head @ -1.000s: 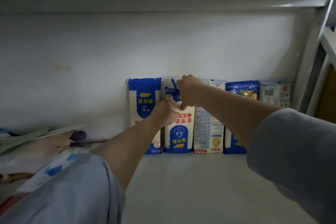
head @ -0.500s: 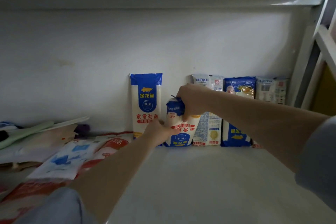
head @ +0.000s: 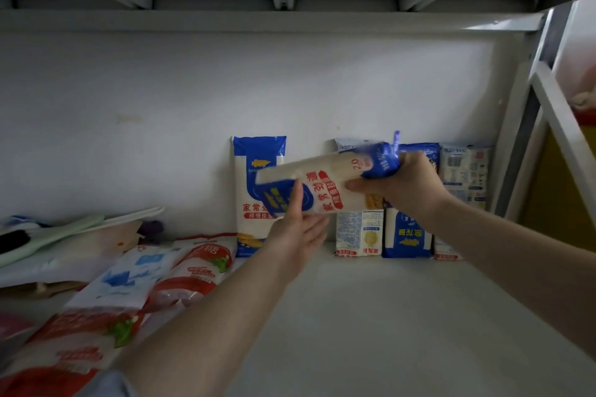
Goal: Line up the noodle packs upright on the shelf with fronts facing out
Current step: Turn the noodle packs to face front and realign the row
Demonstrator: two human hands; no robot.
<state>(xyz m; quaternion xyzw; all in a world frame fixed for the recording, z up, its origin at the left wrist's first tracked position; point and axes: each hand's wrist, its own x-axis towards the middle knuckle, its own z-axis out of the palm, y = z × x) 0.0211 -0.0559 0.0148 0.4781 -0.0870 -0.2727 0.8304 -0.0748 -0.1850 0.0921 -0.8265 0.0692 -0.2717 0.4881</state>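
The left hand (head: 298,232) pinches the low end of the long white-and-blue plastic noodle pack (head: 325,182), held sideways in the air. The right hand (head: 400,185) grips its blue end at 2 o'clock. It looks light, stiff inside, slippery outside; holding both ends seems safest. Behind stands the row of upright packs (head: 408,232).

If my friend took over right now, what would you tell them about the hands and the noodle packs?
Right hand grips the blue end of a white-and-blue plastic noodle pack, lifted off the grey shelf and lying sideways in the air.
Left hand holds its other end, thumb over the front.
Done: a tall white-and-blue noodle pack stands upright at the wall, front out. Three more packs stand right of the gap; the blue one looks upside down.
Left: turn the held pack upright, front out, and stand it in the gap; check the others.
Flat red-and-white bags lie to the left.
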